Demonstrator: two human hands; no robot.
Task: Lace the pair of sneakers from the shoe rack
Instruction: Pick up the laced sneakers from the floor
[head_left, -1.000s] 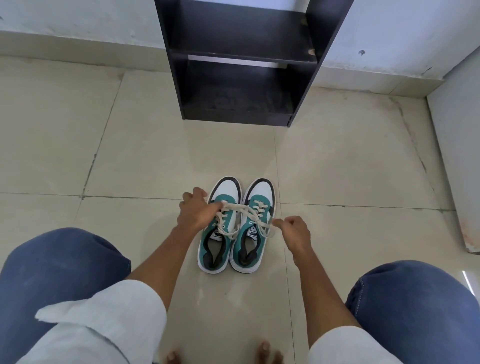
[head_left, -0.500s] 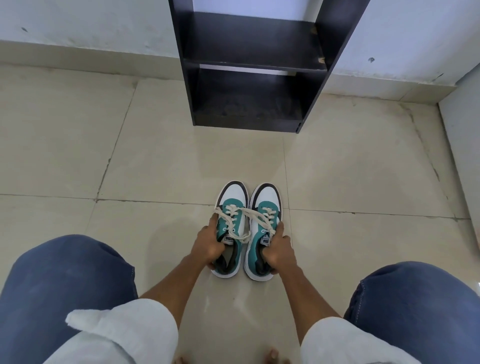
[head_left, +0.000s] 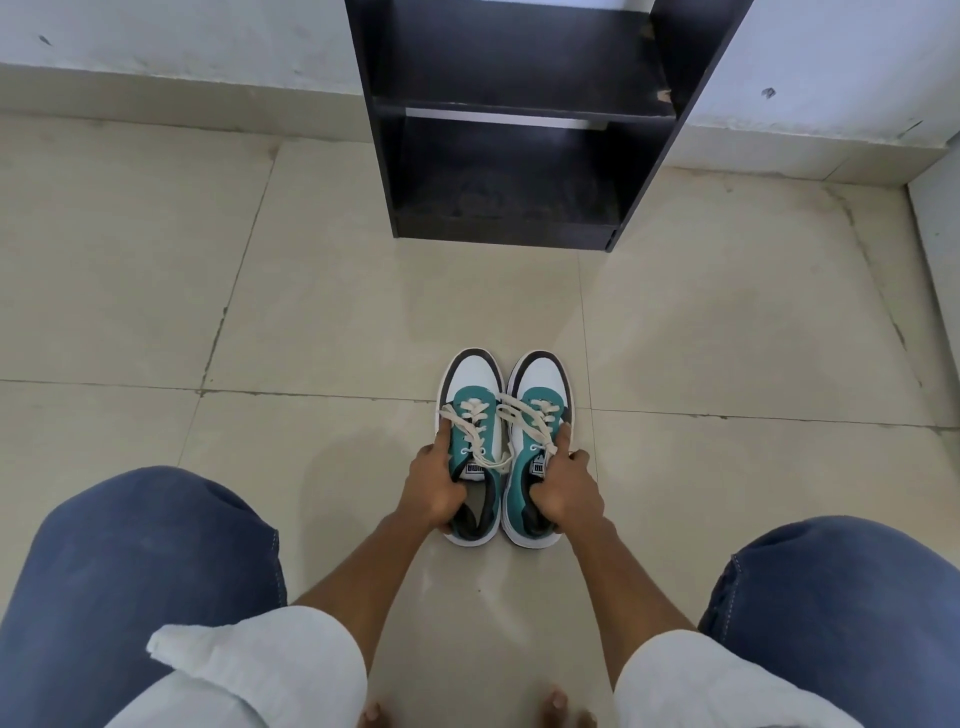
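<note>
Two teal-and-white low-top sneakers with black toe trim sit side by side on the beige tiled floor (head_left: 311, 322), toes pointing toward the black wooden shoe rack (head_left: 511, 130) against the wall, with open floor between the rack and the shoes. The left hand (head_left: 434, 483) is wrapped around the outer edge of the left sneaker (head_left: 470, 415), thumb up along the teal side panel, fingers curling into the collar. The right hand (head_left: 563, 486) grips the right sneaker (head_left: 537, 410) the same way at its outer edge, thumb up beside the eyelets. Cream flat laces (head_left: 511, 415) run criss-cross up both tongues, and one loose strand drapes across from one shoe to the other. Blue denim knees (head_left: 145, 561) frame the scene on both sides, white rolled-up sleeves (head_left: 260, 670) show at the forearms, and bare toes (head_left: 556, 701) peek in at the bottom edge.
</note>
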